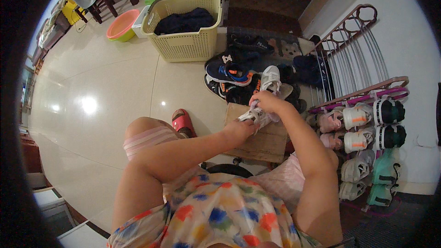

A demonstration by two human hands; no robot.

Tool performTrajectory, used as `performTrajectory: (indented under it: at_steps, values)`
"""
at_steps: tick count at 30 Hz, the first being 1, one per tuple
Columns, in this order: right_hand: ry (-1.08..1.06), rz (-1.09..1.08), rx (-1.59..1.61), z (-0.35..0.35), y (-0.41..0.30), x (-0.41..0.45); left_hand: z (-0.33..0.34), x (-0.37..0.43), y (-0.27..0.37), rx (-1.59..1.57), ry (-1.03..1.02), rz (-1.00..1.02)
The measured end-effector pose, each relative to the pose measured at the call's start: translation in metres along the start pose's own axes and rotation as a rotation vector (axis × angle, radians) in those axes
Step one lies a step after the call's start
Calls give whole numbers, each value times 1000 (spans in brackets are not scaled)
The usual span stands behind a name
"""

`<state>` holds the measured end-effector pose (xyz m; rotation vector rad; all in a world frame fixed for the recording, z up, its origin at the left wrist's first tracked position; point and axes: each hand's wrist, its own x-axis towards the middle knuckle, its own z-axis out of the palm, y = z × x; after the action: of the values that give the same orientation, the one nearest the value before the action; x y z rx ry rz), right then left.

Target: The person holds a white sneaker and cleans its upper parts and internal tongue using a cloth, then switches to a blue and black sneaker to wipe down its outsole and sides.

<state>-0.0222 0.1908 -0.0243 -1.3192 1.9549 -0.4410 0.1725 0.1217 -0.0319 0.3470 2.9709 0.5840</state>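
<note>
My left hand [243,131] grips a white lace-up sneaker [255,115] above a wooden board [256,148] between my knees. My right hand [267,102] pinches a pale lilac strip of thin material [254,104] at the sneaker's opening; whether it is cloth or plastic I cannot tell. More of the same pale material hangs under my right wrist. Just beyond the board rests another white sneaker [270,77], toe pointing away from me. My fingers hide part of the held sneaker.
Dark sneakers [229,70] crowd the floor ahead, by a patterned mat [289,49]. A beige laundry basket [187,46] holds dark fabric. On the right, a shoe rack [358,58] has several bagged shoes [358,117] on its side. An orange basin [124,24] stands at far left.
</note>
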Motion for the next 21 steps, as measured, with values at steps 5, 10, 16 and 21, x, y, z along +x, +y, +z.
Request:
performTrajectory:
  at_steps: [5, 10, 16, 21]
  values:
    - [117, 112, 3, -7, 29, -7, -14, 4, 7, -64, -115, -97]
    - [338, 136, 78, -10, 40, -23, -2, -1, 1, -130, -54, -100]
    - [526, 188, 37, 0, 59, -46, 0, 1, 1, -125, -44, -113]
    - [618, 221, -4, 7, 55, -63, -4, 0, 3, -115, -70, -103]
